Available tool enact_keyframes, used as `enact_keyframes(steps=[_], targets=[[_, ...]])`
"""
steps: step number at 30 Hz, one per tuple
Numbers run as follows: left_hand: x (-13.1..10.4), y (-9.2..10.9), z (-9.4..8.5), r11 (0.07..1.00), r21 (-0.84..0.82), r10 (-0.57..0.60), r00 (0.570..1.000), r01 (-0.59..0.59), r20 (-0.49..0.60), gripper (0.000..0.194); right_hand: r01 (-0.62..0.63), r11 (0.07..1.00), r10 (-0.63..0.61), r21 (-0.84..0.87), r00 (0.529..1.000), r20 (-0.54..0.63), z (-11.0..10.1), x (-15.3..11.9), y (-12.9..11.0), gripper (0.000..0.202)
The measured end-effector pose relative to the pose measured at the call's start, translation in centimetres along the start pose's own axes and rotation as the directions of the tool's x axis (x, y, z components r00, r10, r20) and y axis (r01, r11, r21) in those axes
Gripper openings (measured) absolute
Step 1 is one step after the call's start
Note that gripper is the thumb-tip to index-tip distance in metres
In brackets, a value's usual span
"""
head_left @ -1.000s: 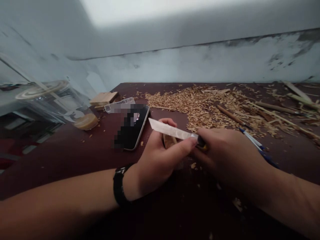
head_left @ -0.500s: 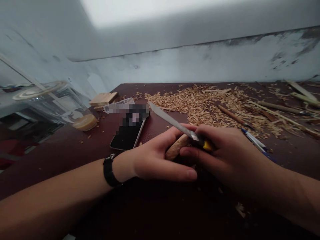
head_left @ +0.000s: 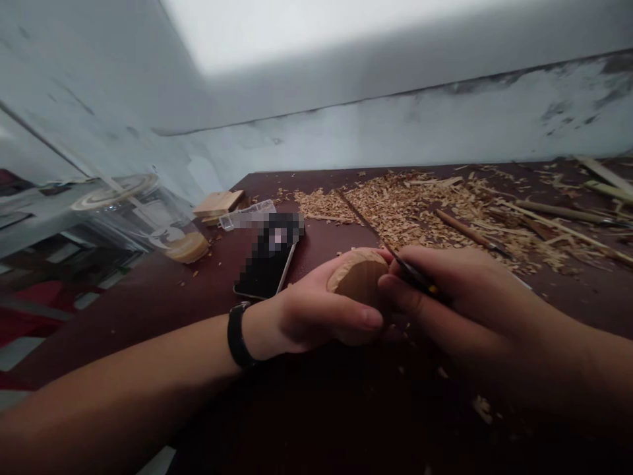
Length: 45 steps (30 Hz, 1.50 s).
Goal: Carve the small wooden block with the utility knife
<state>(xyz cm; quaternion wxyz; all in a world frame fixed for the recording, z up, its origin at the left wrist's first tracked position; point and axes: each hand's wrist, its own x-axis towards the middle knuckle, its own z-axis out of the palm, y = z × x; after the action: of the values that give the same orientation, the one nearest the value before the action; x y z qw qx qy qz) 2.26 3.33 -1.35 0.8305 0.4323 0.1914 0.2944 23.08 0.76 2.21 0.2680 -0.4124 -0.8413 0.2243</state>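
Near left edge of dark red table (head_left: 163, 310): lidded plastic cup (head_left: 148, 221) with straw. By far-left corner: wooden block (head_left: 220, 203), then clear plastic case (head_left: 247, 216). Nearer: smartphone (head_left: 270, 257), lying flat. Gripping rounded wooden piece (head_left: 359, 284) in left hand (head_left: 316, 307), well short of far edge. Toward far edge: wood shavings (head_left: 380, 201). Clenching knife (head_left: 411, 271) in right hand (head_left: 459, 300), blade just beside wood. Farther right: wooden-handled tool (head_left: 465, 231) among shavings, thin strips (head_left: 568, 229) toward right edge.
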Motion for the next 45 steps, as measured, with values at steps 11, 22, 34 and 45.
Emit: enact_keyframes(steps=[11, 22, 34, 45], targets=[[-0.2, 0.7, -0.5, 0.999, 0.007, -0.052, 0.996, 0.051, 0.069, 0.049, -0.13, 0.991, 0.132, 0.038, 0.99, -0.048, 0.4, -0.5, -1.0, 0.022], [-0.5, 0.1, 0.5, 0.972, 0.217, 0.091, 0.996, -0.09, 0.006, 0.06, -0.023, 0.877, -0.028, -0.48, 0.995, -0.099, 1.0, -0.8, -0.7, 0.02], [-2.0, 0.2, 2.7, 0.841, 0.538, 0.148, 0.982, -0.061, -0.12, 0.063, 0.086, 0.79, -0.064, -0.608, 0.996, 0.058, 0.3, -0.5, -0.8, 0.023], [-1.5, -1.1, 3.5, 0.863, 0.5, 0.192, 0.961, -0.068, -0.201, 0.045, 0.213, 0.688, -0.282, -0.694, 0.959, 0.015, 0.9, -0.6, 1.1, 0.016]])
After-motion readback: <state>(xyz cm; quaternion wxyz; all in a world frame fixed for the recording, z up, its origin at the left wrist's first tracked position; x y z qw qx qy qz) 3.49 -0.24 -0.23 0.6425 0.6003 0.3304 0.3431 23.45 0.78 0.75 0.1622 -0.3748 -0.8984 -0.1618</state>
